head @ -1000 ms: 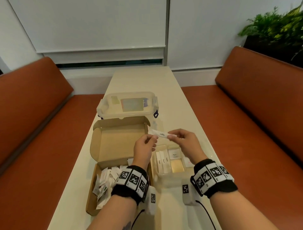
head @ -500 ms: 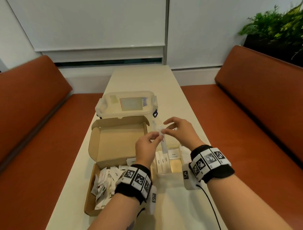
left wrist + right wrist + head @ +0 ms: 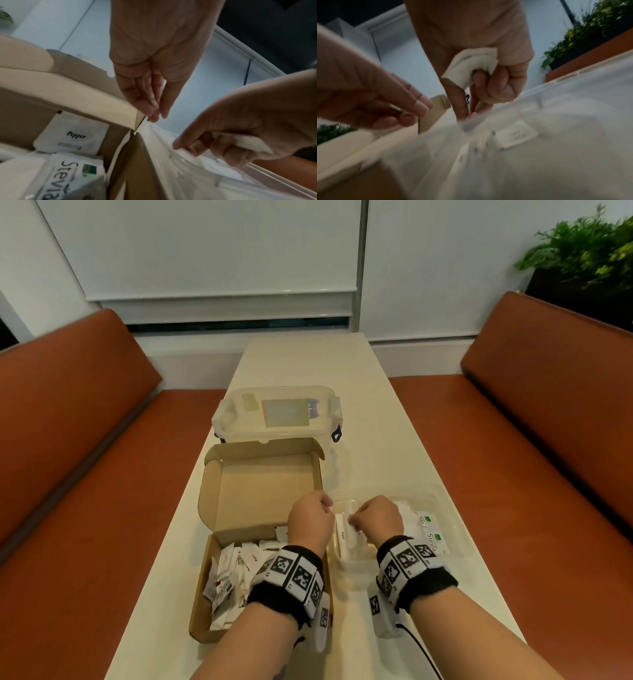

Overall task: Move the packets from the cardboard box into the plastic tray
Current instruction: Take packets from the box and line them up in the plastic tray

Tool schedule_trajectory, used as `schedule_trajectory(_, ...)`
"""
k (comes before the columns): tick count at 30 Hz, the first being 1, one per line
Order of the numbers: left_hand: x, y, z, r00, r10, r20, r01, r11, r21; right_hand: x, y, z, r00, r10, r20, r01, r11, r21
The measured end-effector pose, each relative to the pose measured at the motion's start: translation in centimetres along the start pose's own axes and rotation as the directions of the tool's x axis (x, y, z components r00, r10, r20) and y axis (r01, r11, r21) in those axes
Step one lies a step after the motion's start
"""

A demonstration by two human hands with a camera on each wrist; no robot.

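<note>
Placing step: right hand [image 3: 375, 520] pinches a slim white paper packet [image 3: 350, 517] down into the clear plastic tray [image 3: 445, 510] at the worktop's right edge, left hand [image 3: 310, 522] relaxed, empty beside the brown cardboard box [image 3: 260, 494]; next, let go and fetch another.

Black wristbands [image 3: 287, 599] with white square-code tags; bare forearms; black cable [image 3: 423, 652].

You face a long cream worktop [image 3: 376, 419]. On it, beyond the open box, stands a clear lidded plastic container [image 3: 277, 414] with a label on its lid. Orange upholstered benches flank the worktop, one to your left [image 3: 78, 446] and one to your right [image 3: 548, 422]. A green plant [image 3: 582, 248] sits behind the right bench. White roller blinds [image 3: 219, 248] cover the far wall.
</note>
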State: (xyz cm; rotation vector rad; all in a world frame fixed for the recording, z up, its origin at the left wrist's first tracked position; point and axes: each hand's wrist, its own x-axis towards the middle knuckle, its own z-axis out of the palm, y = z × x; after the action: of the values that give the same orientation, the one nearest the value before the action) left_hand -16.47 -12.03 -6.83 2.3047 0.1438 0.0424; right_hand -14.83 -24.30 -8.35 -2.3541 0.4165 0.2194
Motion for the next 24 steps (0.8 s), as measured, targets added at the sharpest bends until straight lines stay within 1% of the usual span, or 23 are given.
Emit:
schedule_trajectory(2, -0.2, -0.1, 0.1, 0.999, 0.024, 0.035, -0.028, 0.993, 0.113, 0.0, 0.0, 1.1, 1.0, -0.012, 0.006, 0.012, 0.996, -0.084)
schedule_trajectory(3, -0.3, -0.2, 0.2, 0.998, 0.025, 0.053, -0.032, 0.99, 0.14, 0.1, 0.0, 1.6, 1.0, -0.019, 0.012, 0.02, 0.992, -0.121)
schedule_trajectory(7, -0.3, -0.8, 0.1, 0.993, 0.005, 0.118, -0.022, 0.99, 0.141, 0.2, -0.1, 2.4, 0.998, -0.04, 0.055, 0.051, 0.978, -0.204)
schedule_trajectory(9, -0.2, -1.0, 0.1, 0.991, -0.004, 0.135, -0.014, 0.991, 0.131, 0.3, 0.0, 2.0, 0.996, -0.061, 0.064, 0.073, 0.976, -0.205)
schedule_trajectory(11, -0.1, -1.0, 0.2, 0.989, -0.016, 0.145, -0.002, 0.993, 0.121, 0.5, 0.2, 1.4, 0.991, -0.112, 0.069, 0.123, 0.973, -0.195)
schedule_trajectory(12, -0.1, -1.0, 0.2, 0.989, -0.022, 0.149, 0.004, 0.993, 0.116, 0.6, 0.4, 1.2, 0.985, -0.14, 0.099, 0.158, 0.968, -0.195)
schedule_trajectory(14, 0.0, -1.0, 0.3, 0.988, -0.027, 0.153, 0.011, 0.994, 0.106, 0.7, 0.8, 1.1, 0.964, -0.18, 0.198, 0.224, 0.946, -0.232)
schedule_trajectory(16, 0.0, -1.0, 0.5, 0.988, -0.025, 0.154, 0.009, 0.995, 0.102, 0.8, 1.3, 1.4, 0.953, -0.191, 0.237, 0.251, 0.933, -0.259)
schedule_trajectory(21, 0.0, -1.0, 0.5, 0.986, -0.03, 0.164, 0.013, 0.995, 0.103, 0.6, 2.1, 2.0, 0.945, -0.245, 0.217, 0.294, 0.927, -0.232)
schedule_trajectory(22, 0.0, -1.0, 0.5, 0.986, -0.027, 0.164, 0.01, 0.995, 0.104, 0.5, 2.2, 1.9, 0.946, -0.263, 0.186, 0.301, 0.928, -0.218)
schedule_trajectory(23, -0.1, -0.9, 0.5, 0.986, -0.02, 0.163, 0.002, 0.994, 0.111, 0.4, 2.2, 1.7, 0.952, -0.279, 0.129, 0.298, 0.939, -0.169)
schedule_trajectory(24, -0.3, -0.7, 0.5, 0.988, -0.006, 0.156, -0.013, 0.993, 0.121, 0.2, 2.2, 1.3, 0.959, -0.278, 0.061, 0.282, 0.957, -0.069)
